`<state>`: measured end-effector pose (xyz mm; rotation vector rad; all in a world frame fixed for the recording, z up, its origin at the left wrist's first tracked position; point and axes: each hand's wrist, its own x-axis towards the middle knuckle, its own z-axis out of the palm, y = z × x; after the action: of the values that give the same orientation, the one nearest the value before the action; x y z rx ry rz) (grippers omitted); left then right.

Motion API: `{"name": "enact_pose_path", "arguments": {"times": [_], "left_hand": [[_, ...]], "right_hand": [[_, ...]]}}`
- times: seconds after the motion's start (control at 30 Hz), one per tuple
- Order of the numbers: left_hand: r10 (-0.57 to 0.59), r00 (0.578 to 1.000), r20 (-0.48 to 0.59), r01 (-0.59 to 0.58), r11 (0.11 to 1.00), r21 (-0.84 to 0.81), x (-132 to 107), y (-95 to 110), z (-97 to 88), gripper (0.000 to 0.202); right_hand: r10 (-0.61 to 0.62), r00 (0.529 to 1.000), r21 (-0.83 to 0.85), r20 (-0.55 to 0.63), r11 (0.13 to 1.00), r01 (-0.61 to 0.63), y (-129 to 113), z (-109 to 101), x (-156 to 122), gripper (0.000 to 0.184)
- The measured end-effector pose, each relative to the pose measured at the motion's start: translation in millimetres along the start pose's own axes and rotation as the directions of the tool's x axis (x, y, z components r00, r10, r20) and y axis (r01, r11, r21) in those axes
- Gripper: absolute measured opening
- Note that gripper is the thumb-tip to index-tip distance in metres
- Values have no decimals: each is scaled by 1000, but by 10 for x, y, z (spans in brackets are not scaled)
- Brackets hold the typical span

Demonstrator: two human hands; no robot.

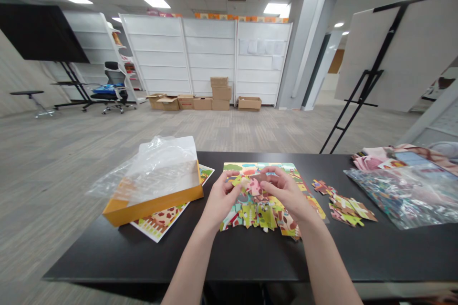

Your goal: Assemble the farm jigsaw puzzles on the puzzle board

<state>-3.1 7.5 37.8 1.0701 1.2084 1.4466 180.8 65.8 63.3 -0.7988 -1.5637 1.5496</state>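
Note:
A partly assembled colourful jigsaw puzzle (pixel 263 213) lies on the black table (pixel 229 252) in front of me. Both hands hover over its upper middle. My left hand (pixel 222 196) has its fingers curled, its fingertips pinching a small puzzle piece (pixel 255 186). My right hand (pixel 282 190) meets it from the right, thumb and fingers closed on the same piece. Several loose pieces (pixel 345 204) lie to the right of the puzzle.
An orange box lid (pixel 150 207) with a clear plastic bag (pixel 157 164) in it sits at left on a printed picture sheet (pixel 164 219). A plastic bag of pieces (pixel 404 195) and folded cloth (pixel 404 157) lie at right. Easel, cartons and office chair stand behind.

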Motion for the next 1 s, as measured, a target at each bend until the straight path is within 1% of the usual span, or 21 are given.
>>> {"name": "enact_pose_path", "arguments": {"times": [0.07,0.17,0.3,0.4,0.5,0.57,0.67,0.73,0.83,0.87,0.93,1.0], "left_hand": [[34,999,28,-34,999,13,6,-22,5,44],[41,998,44,-40,999,-14,7,-37,19,41],[32,999,-19,-32,999,-35,7,-11,32,40],[36,998,-51,-38,998,-44,16,9,27,38],[69,995,-79,-72,997,-32,28,0,11,37],[87,993,-79,-90,995,-30,38,-22,-2,38],[100,992,-76,-103,994,-42,55,-58,-16,39],[122,987,-104,-127,991,-43,68,-77,-23,37],[158,974,-159,-160,987,3,86,-100,-32,28],[171,970,-173,-168,985,30,91,-105,-36,25],[194,964,-182,-179,979,94,93,-107,-41,22],[205,964,-168,-184,974,132,82,-88,-36,25]], "right_hand": [[4,1000,-19,17,1000,-3,6,30,9,31],[5,1000,-51,14,999,-4,19,25,20,31],[-3,999,-73,53,997,7,52,-30,29,36],[6,997,-75,83,997,0,58,-20,24,36],[12,997,-68,81,998,-6,41,31,17,31],[11,997,-72,79,997,-6,32,53,19,31],[5,998,-82,69,997,1,36,40,19,32],[8,998,-38,67,999,-5,43,19,9,32],[46,996,12,72,999,-47,39,11,-16,48],[66,995,6,74,998,-67,34,20,-21,50],[104,992,-22,77,994,-103,29,51,-21,41],[109,991,-48,79,993,-106,31,88,-4,32]]}}
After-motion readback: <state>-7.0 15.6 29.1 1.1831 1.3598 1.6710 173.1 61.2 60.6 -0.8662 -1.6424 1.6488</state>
